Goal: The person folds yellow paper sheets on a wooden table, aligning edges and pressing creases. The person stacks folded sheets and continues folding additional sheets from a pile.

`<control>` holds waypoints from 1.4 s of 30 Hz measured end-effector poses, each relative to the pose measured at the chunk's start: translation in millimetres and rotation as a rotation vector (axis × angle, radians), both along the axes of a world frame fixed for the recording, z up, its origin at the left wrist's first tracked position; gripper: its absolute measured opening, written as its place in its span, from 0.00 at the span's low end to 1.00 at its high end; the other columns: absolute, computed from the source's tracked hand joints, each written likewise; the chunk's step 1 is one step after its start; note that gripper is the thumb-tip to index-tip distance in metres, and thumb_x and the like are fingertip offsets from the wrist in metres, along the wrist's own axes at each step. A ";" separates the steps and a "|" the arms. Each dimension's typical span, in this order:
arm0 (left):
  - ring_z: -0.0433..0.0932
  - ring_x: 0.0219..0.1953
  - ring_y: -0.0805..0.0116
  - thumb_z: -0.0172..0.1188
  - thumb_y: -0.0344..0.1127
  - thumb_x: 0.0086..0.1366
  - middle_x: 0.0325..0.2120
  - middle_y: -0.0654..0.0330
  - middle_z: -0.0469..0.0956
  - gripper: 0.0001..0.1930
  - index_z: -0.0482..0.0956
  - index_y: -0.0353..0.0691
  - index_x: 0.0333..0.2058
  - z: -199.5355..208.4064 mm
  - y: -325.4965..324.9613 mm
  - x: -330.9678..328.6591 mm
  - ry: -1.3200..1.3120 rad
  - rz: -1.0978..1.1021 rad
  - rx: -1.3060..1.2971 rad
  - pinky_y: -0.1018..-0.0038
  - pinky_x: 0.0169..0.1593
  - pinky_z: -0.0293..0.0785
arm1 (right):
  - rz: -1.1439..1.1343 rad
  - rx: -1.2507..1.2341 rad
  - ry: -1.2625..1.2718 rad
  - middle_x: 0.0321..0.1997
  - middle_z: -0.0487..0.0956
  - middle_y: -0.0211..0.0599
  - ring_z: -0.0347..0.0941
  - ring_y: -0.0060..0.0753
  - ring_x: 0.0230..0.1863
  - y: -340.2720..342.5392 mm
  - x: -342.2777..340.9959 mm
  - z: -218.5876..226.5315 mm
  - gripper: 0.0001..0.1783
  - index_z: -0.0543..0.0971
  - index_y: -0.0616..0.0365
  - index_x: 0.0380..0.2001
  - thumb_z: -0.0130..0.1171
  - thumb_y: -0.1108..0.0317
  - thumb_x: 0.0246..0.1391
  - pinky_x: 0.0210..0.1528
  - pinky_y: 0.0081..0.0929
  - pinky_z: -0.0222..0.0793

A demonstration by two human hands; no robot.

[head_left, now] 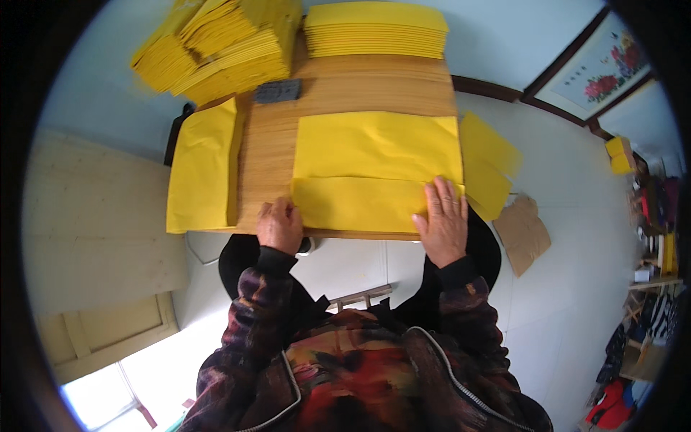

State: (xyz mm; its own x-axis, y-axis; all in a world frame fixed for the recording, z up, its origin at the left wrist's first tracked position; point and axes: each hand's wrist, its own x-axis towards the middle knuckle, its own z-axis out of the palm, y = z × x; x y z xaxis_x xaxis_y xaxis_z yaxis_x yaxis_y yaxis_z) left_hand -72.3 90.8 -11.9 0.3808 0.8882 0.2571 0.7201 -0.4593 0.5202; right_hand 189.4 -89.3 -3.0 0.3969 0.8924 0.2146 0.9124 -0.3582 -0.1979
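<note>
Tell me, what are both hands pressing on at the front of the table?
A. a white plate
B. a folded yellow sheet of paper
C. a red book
B: the left hand and right hand rest on the folded-up lower flap of the yellow sheet on the wooden table.

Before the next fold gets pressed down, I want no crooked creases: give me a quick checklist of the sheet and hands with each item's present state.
1. Left hand on the near left corner of the yellow sheet: ok, knuckles curled at the edge.
2. Right hand flat on the folded flap: ok, fingers spread.
3. Flap edge parallel to the sheet's far edge: ok, looks even.
4. Sheet fully on the wooden table: ok, though the near edge sits at the table rim.
5. Dark block apart from the sheet: ok.
6. Crease sharpness under the hands: cannot tell.
</note>
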 end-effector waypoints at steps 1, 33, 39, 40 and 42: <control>0.74 0.32 0.48 0.59 0.30 0.56 0.22 0.53 0.76 0.03 0.75 0.39 0.28 -0.5 -0.1 -0.6 0.008 0.000 0.003 0.55 0.37 0.71 | -0.001 -0.016 0.003 0.73 0.55 0.41 0.48 0.46 0.74 -0.2 -0.2 0.9 0.41 0.63 0.55 0.65 0.66 0.54 0.50 0.73 0.52 0.39; 0.44 0.73 0.54 0.59 0.57 0.61 0.71 0.51 0.46 0.45 0.52 0.36 0.68 -9.3 -52.2 80.6 0.274 -0.306 0.017 0.55 0.72 0.40 | 0.015 -0.073 -0.002 0.75 0.51 0.46 0.43 0.49 0.75 0.4 -1.8 2.8 0.46 0.61 0.51 0.67 0.61 0.42 0.50 0.73 0.54 0.36; 0.43 0.73 0.55 0.56 0.58 0.63 0.71 0.53 0.47 0.43 0.53 0.38 0.68 -12.1 -30.5 33.1 0.405 -0.205 0.002 0.55 0.72 0.39 | 0.015 -0.066 0.042 0.74 0.52 0.48 0.44 0.50 0.75 3.1 -4.9 10.7 0.45 0.62 0.58 0.66 0.62 0.44 0.52 0.72 0.56 0.37; 0.43 0.73 0.55 0.54 0.58 0.63 0.71 0.53 0.46 0.43 0.53 0.38 0.68 -14.5 -29.4 32.6 0.428 -0.206 -0.018 0.55 0.72 0.39 | 0.028 0.048 0.031 0.73 0.55 0.47 0.47 0.49 0.74 9.1 -18.6 9.6 0.44 0.63 0.61 0.64 0.66 0.49 0.49 0.71 0.57 0.39; 0.42 0.73 0.54 0.53 0.57 0.64 0.72 0.52 0.46 0.42 0.51 0.39 0.69 -18.8 -29.2 31.2 0.443 -0.217 0.004 0.54 0.72 0.39 | 0.245 0.228 0.160 0.71 0.58 0.44 0.49 0.48 0.73 26.2 -54.0 6.3 0.39 0.68 0.60 0.60 0.67 0.54 0.47 0.68 0.61 0.44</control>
State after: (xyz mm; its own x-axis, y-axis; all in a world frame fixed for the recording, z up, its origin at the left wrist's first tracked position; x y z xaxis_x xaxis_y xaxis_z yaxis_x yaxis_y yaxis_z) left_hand -41.1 61.6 -30.7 0.6306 0.7755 0.0318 0.7591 -0.6247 0.1830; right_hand 135.5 -63.1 3.2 0.2223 0.9014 0.3715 0.9167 -0.0636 -0.3944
